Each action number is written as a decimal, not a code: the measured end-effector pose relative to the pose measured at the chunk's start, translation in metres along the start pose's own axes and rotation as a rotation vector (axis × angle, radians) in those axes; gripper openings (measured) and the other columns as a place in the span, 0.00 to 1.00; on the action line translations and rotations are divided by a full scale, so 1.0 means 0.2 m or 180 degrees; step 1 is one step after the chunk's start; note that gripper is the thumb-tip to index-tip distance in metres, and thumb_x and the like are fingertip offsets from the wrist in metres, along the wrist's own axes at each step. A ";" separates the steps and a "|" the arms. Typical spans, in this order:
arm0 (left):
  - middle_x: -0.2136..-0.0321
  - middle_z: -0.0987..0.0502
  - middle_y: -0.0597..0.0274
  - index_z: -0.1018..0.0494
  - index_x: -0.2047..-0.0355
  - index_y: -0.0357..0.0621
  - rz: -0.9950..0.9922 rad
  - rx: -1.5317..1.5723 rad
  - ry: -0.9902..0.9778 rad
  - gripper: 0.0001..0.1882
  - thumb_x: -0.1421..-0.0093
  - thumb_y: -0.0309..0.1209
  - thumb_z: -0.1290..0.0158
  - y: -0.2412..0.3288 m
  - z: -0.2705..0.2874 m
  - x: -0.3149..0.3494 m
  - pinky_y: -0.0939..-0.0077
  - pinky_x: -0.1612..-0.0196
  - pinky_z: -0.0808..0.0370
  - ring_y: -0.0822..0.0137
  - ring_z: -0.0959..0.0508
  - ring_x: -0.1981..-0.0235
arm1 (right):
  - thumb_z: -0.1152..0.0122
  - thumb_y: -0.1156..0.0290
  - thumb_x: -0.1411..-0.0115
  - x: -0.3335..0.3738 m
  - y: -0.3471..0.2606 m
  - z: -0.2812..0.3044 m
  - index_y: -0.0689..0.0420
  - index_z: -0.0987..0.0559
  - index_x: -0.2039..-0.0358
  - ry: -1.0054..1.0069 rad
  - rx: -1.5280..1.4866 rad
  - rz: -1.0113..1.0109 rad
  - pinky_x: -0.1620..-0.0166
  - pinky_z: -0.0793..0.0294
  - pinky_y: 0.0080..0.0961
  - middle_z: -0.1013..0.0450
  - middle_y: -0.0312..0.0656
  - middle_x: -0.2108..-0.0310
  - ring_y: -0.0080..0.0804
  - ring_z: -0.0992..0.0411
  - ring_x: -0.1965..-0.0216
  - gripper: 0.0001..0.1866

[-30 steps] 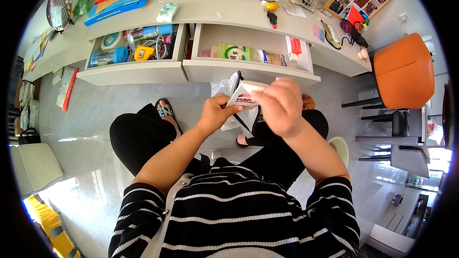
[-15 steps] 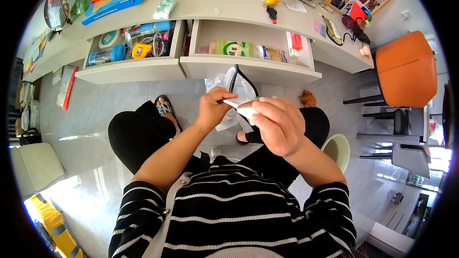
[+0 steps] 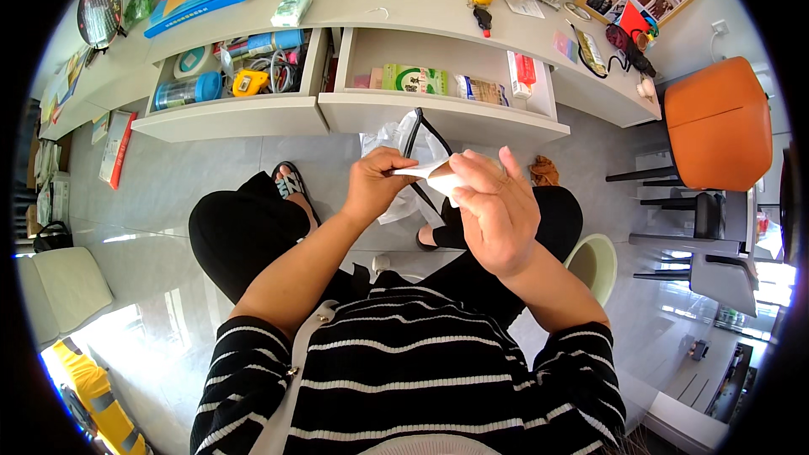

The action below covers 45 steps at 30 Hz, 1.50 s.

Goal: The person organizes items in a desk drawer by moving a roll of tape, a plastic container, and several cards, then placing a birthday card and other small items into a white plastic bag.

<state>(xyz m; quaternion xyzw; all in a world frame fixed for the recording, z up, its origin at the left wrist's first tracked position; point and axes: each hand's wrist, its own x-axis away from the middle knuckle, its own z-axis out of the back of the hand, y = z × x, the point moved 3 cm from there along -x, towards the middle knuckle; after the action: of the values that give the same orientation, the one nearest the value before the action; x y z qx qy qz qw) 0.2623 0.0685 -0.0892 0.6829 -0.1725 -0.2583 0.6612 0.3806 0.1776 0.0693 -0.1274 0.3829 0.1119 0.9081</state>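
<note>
Above my lap, a small white folded piece like a booklet or packet (image 3: 419, 171) stretches between my hands. A brownish face shows on its right part; its exact kind is unclear. My left hand (image 3: 375, 185) pinches its left end between thumb and fingers. Around its right end my right hand (image 3: 499, 212) is closed, one finger lifted, hiding part of it. Just beyond the fingers rises the black-edged opening of a clear pouch (image 3: 431, 131). A crumpled white plastic bag (image 3: 386, 139) lies behind, partly covered by my hands.
Two open drawers face me: the left drawer (image 3: 232, 125) holds tape, cables and a tape measure (image 3: 249, 82); the right drawer (image 3: 438, 114) holds a green packet (image 3: 413, 79) and boxes. A pale bin (image 3: 594, 265) stands by my right knee. An orange chair (image 3: 716, 126) is at right.
My right hand has tilted, with a finger now raised, and the white piece has turned so more of its brownish face shows. My left hand has shifted only slightly.
</note>
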 end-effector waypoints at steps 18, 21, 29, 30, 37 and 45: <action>0.75 0.26 0.64 0.21 0.72 0.39 0.0525 -0.0064 -0.0612 0.10 0.54 0.28 0.35 0.04 -0.04 0.02 0.80 0.71 0.32 0.75 0.30 0.74 | 0.44 0.75 0.42 -0.07 0.26 -0.01 0.60 0.23 0.65 0.0039 -0.0864 -0.1621 0.64 0.30 0.24 0.27 0.44 0.68 0.35 0.28 0.68 0.05; 0.75 0.27 0.64 0.21 0.71 0.38 0.0683 0.0013 -0.0859 0.10 0.53 0.29 0.35 0.02 -0.06 0.03 0.80 0.71 0.32 0.75 0.30 0.75 | 0.45 0.72 0.40 -0.04 0.42 -0.07 0.60 0.22 0.63 -0.0138 -0.1382 -0.2687 0.67 0.31 0.23 0.28 0.41 0.71 0.27 0.30 0.70 0.08; 0.77 0.27 0.63 0.21 0.73 0.36 0.0761 -0.0167 -0.0713 0.11 0.53 0.30 0.35 -0.03 -0.06 0.03 0.77 0.71 0.33 0.74 0.30 0.75 | 0.41 0.72 0.44 0.03 0.49 -0.11 0.61 0.22 0.60 -0.0338 -0.1520 -0.2615 0.63 0.29 0.20 0.26 0.41 0.64 0.27 0.27 0.65 0.11; 0.77 0.27 0.63 0.21 0.73 0.36 0.0762 -0.0161 -0.0563 0.11 0.53 0.30 0.35 -0.05 -0.05 0.03 0.76 0.71 0.33 0.73 0.30 0.75 | 0.40 0.73 0.45 0.02 0.46 -0.10 0.61 0.22 0.60 -0.0262 -0.1620 -0.2426 0.63 0.29 0.21 0.26 0.42 0.64 0.27 0.27 0.64 0.11; 0.74 0.27 0.64 0.21 0.72 0.36 0.0423 -0.0309 -0.0102 0.07 0.51 0.26 0.37 -0.01 -0.04 0.01 0.80 0.70 0.34 0.74 0.30 0.73 | 0.39 0.77 0.47 -0.02 0.33 0.00 0.61 0.22 0.64 -0.0236 -0.1229 -0.1676 0.62 0.28 0.24 0.23 0.43 0.66 0.35 0.26 0.65 0.09; 0.74 0.26 0.62 0.20 0.72 0.41 -0.0087 -0.0677 0.0249 0.09 0.56 0.26 0.35 0.01 -0.02 0.01 0.79 0.74 0.32 0.71 0.28 0.76 | 0.42 0.77 0.44 -0.03 0.26 0.05 0.60 0.21 0.66 -0.0367 -0.1157 -0.1274 0.61 0.28 0.26 0.24 0.43 0.63 0.36 0.27 0.61 0.05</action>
<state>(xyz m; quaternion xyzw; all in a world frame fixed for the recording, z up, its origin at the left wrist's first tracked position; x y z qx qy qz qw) 0.2666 0.0699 -0.0878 0.6208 -0.1089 -0.2573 0.7325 0.3666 0.2294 0.0727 -0.3548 0.2715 0.0041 0.8947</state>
